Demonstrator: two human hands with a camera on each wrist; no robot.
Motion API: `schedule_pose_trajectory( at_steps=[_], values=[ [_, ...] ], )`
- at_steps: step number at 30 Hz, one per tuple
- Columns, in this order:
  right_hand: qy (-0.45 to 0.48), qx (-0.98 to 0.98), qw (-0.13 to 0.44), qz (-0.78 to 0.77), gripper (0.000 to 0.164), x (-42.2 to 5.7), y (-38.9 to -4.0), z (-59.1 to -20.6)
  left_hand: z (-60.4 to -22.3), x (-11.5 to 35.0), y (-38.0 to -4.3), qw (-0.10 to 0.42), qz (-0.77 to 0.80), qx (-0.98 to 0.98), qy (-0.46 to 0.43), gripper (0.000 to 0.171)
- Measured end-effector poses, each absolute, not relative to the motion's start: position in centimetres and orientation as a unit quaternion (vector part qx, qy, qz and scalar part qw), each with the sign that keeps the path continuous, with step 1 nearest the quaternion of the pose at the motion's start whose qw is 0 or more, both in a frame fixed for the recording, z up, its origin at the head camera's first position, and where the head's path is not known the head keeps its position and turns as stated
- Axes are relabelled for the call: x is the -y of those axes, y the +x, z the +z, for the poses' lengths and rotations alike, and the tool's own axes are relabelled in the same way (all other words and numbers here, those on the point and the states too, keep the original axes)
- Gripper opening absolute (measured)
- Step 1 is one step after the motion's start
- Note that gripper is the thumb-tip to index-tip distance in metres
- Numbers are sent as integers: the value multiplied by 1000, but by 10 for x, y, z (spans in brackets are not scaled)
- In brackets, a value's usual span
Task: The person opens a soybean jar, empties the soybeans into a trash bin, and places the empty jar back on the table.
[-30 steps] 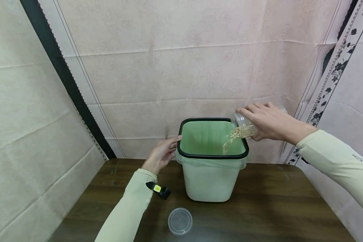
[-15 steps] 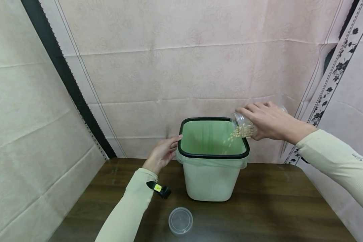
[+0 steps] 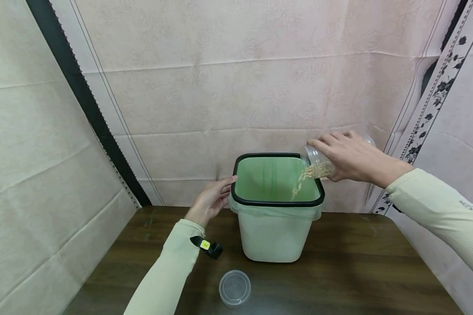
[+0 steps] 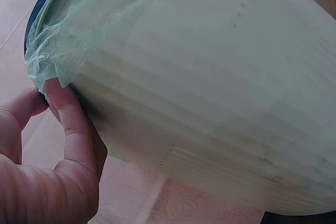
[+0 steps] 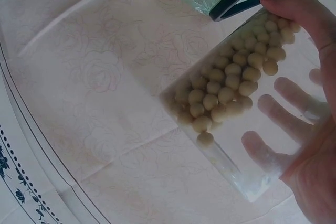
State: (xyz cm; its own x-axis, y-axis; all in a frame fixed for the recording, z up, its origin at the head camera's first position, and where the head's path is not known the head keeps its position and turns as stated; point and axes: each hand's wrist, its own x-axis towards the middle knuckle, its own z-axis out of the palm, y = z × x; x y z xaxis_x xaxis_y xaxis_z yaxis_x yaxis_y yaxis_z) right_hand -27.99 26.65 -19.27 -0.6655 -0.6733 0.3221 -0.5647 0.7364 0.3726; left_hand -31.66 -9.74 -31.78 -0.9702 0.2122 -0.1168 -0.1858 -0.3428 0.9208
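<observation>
A pale green trash can (image 3: 273,238) with a black rim stands on the table, lined with a thin green bag (image 4: 79,30) folded over its edge. My left hand (image 3: 212,197) pinches the rim and bag at the left side, thumb on top and fingers beneath. In my right hand (image 3: 348,157) is a clear jar (image 3: 313,159), gripped around its body and tilted mouth-down over the right rim. Round, pale soybeans (image 3: 305,177) stream from its mouth into the can. The right wrist view shows more soybeans (image 5: 226,85) lying along the jar's lower side.
A clear round lid (image 3: 234,288) lies on the dark wooden table (image 3: 358,271) in front of the can. A patterned pale cloth (image 3: 220,87) hangs behind, with cloth sides at left and right. A black wrist camera (image 3: 213,250) sticks out from the left wrist.
Soybeans keep falling from the jar; the stream thins half a second ago and is thicker again now. Both hands, the can and the lid stay nearly where they were.
</observation>
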Motion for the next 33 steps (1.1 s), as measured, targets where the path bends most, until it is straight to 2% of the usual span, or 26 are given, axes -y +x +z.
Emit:
schedule_pose_trajectory(
  at_steps=[33],
  values=[
    [353,895,236,-136,104,-265,-281,-200,-317,98,-317,121,818,-562,10,27]
  ],
)
